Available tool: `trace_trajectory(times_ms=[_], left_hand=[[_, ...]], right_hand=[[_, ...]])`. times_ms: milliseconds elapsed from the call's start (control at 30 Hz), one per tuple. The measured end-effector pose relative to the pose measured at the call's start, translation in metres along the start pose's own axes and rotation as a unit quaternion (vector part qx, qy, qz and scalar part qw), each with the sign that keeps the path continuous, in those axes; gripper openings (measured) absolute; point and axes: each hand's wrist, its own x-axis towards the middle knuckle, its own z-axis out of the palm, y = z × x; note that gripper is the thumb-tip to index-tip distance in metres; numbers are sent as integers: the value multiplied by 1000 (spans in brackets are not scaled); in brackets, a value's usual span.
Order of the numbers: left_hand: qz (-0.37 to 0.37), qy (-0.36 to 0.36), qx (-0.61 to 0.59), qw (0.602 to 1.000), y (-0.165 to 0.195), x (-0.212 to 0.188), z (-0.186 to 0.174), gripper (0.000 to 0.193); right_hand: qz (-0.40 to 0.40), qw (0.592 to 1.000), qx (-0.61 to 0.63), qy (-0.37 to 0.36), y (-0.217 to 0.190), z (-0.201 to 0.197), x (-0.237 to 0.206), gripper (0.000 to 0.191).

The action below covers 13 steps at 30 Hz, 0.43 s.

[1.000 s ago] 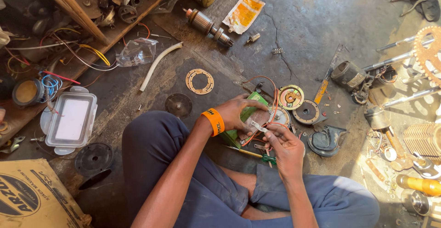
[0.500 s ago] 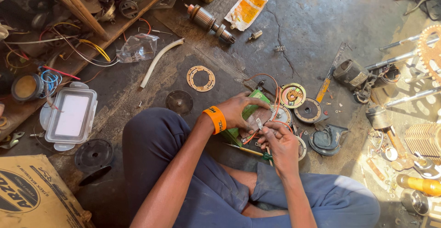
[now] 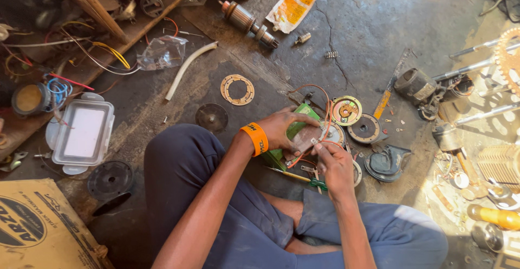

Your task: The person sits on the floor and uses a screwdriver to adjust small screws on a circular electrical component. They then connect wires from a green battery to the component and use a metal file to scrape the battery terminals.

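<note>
The left hand (image 3: 281, 131) clasps a green rectangular circuit board with orange wires (image 3: 299, 133) from above, while the right hand (image 3: 334, 166), just below, pinches its wire end.

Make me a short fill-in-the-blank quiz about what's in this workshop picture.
1. The left hand wears an ____ wristband.
2. The left hand holds a ____ block trailing red wires.
3. The right hand pinches a small part beside that ____.
4. The motor armature lies on the ____.

Missing words: orange; green; block; floor
</note>
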Motion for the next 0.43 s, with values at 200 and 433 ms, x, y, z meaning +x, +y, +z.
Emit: trace_trajectory(times_ms=[200, 433], left_hand=[[1, -15, -17, 1000, -4, 4, -5, 80], [-26, -40, 19, 999, 1, 2, -3, 85]], right_hand=[[-25, 998, -55, -30, 0, 7, 0, 22], [-15, 999, -46, 8, 27, -2, 8, 28]])
